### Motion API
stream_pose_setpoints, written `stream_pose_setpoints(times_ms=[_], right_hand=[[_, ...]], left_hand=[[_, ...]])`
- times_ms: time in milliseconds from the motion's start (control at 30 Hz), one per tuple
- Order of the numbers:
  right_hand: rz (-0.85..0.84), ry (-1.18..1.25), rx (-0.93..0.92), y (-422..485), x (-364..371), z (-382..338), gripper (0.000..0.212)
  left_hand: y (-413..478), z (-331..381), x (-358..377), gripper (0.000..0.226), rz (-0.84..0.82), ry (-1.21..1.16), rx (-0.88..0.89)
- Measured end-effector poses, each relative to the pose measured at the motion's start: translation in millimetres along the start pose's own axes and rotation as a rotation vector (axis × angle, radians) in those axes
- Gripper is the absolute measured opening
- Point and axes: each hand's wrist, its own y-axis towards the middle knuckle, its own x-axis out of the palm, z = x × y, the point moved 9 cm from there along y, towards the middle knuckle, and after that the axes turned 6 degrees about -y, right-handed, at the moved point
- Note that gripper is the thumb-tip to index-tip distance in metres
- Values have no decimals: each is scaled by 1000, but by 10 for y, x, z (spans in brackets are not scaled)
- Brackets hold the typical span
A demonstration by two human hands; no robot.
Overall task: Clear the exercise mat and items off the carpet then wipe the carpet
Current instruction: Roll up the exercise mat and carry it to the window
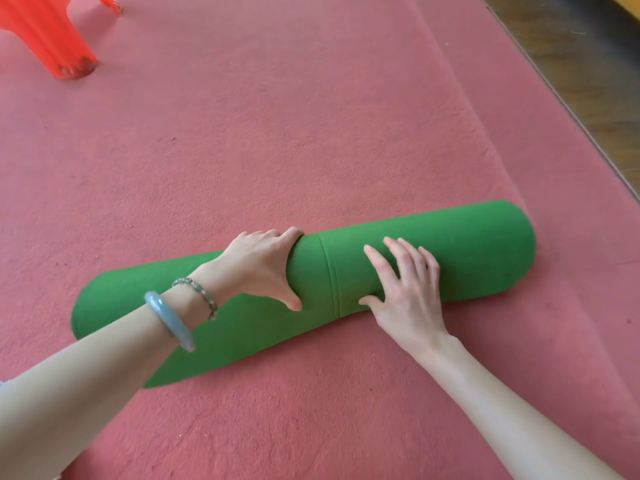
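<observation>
A green exercise mat (467, 251) lies rolled into a thick tube across the red carpet (277, 133), running from lower left to upper right. A short flap of it lies flat on the carpet at the near left. My left hand (263, 265) wraps over the middle of the roll, fingers over the far side and thumb on the near side. My right hand (405, 289) rests flat on top of the roll just to the right, fingers spread. A seam line crosses the roll between my hands.
A red plastic stool (45, 32) stands on the carpet at the far left. The carpet's right edge (568, 109) meets a dark wooden floor (595, 64) running along the upper right.
</observation>
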Motion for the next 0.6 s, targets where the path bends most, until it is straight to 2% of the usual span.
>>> stream_pose_setpoints(times_ms=[133, 233, 300, 400, 500, 600], right_hand=[[53, 27, 231, 14, -86, 214, 68], [-75, 226, 479, 66, 15, 332, 56], [-235, 351, 643, -3, 191, 369, 52], [-373, 482, 722, -105, 337, 243, 48], [-477, 784, 917, -182, 439, 96, 52], [-544, 1204, 1155, -209, 506, -45, 55]], left_hand=[[-71, -104, 162, 92, -116, -385, -201], [-121, -138, 278, 91, -115, -542, -300], [-142, -158, 289, 94, -105, -569, -333], [-190, -70, 308, 94, -87, -481, -336], [-186, 13, 308, 103, -66, -378, -298], [-237, -75, 425, 118, -267, -569, -213]])
